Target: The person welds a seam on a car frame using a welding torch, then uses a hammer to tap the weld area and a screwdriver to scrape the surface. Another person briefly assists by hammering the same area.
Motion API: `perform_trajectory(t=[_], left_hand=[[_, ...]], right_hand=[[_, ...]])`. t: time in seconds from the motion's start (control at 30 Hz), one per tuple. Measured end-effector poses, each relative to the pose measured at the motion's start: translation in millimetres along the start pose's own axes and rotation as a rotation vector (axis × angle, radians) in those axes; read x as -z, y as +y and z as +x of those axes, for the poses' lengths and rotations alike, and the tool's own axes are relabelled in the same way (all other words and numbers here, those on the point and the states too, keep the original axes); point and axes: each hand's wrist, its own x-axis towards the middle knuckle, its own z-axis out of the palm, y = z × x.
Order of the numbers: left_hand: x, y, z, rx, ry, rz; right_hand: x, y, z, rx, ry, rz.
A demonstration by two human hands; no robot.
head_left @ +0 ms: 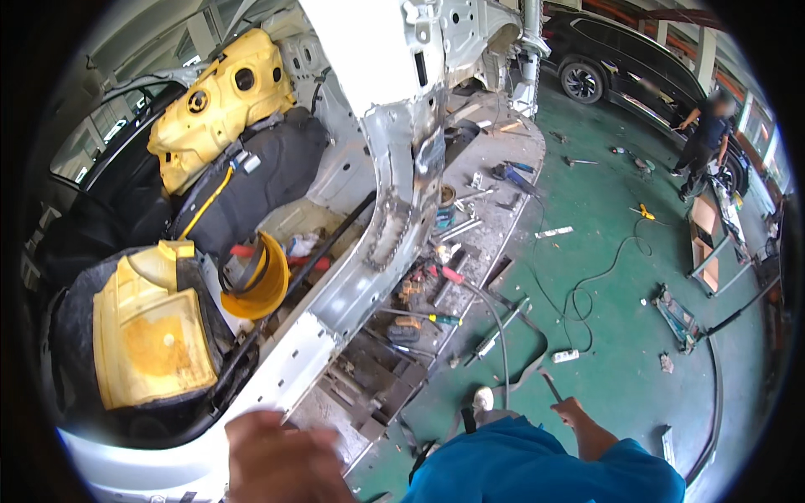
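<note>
My left hand (281, 459) is raised close to the camera at the lower edge, beside the white sill of a stripped car body (289, 360). Motion smears its fingers, so its grip cannot be read. Lower right of the middle, my right hand (569, 411) is closed round a thin dark bar (550, 386) that sticks out toward the upper left. What kind of tool this is does not show. A rough, blackened weld seam (392, 237) runs down the body's pillar.
In the car body lie a yellow helmet (262, 281) and yellow foam pieces (155, 335). Tools litter the grey platform, including a blue grinder (509, 173) and a screwdriver (443, 319). A cable (577, 300) and a green tool (676, 317) lie on the floor. A person (706, 142) stands by a black car (629, 63).
</note>
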Motion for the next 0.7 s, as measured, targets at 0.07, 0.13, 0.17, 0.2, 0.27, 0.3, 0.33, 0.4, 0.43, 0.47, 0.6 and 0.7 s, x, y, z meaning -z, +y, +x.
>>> perform_trajectory(t=[0.07, 0.13, 0.17, 0.2, 0.27, 0.3, 0.33, 0.4, 0.43, 0.47, 0.6, 0.7], left_hand=[[47, 36, 50, -0.108, -0.516, -0.249], [61, 66, 67, -0.02, -0.726, -0.173], [62, 66, 67, -0.033, -0.711, -0.186], [64, 68, 66, -0.047, -0.696, -0.2], [64, 63, 51, -0.083, -0.572, -0.309], [65, 61, 40, -0.108, -0.516, -0.364], [65, 61, 29, -0.12, -0.501, -0.391], [65, 68, -3, -0.142, -0.603, -0.414], [65, 69, -21, -0.166, -0.66, -0.424], [57, 63, -47, -0.136, -0.783, -0.445], [16, 11, -237, 0.481, -0.969, -0.665], [32, -12, -441, 0.848, -1.638, 0.081]], right_hand=[[-19, -6, -24, 0.056, -0.04, -0.084], [-37, -6, -51, 0.131, -0.093, -0.173], [-43, -5, -62, 0.172, -0.102, -0.236], [-50, -3, -74, 0.186, -0.114, -0.255], [-65, 6, -96, 0.225, -0.135, -0.385], [-68, 11, -103, 0.261, -0.131, -0.467], [-72, 20, -111, 0.286, -0.097, -0.562], [-79, 42, -123, 0.304, -0.074, -0.525], [-80, 54, -126, 0.251, -0.097, -0.491], [-81, 66, -128, 0.192, -0.114, -0.444], [-85, 112, -125, 0.047, -0.121, -0.375], [-87, 146, -125, -0.069, -0.149, -0.297]])
